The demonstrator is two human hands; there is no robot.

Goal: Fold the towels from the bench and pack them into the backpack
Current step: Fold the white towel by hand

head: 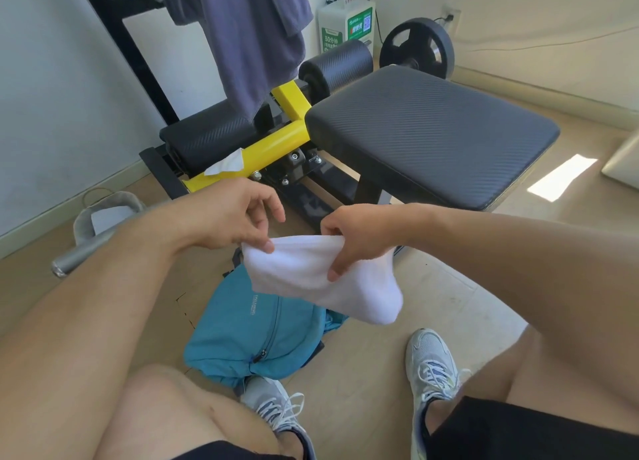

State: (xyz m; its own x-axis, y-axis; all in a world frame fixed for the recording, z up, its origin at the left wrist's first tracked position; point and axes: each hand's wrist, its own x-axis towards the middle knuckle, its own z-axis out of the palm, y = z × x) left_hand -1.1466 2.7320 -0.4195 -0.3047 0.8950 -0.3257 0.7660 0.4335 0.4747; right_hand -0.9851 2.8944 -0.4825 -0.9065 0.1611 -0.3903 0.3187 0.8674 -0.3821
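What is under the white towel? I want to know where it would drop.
The blue backpack lies on the floor below the white towel, which both hands hold. The towel covers the backpack's upper right part.

walls (pixel 52 79): pale, plain | floor (pixel 484 304): light wood-look | sun patch (pixel 562 177) on floor, right | wall socket (pixel 451 15)

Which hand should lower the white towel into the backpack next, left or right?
Right, probably. The right hand wraps the white towel with a full grip across its bulk, above the blue backpack. The left hand only pinches a corner.
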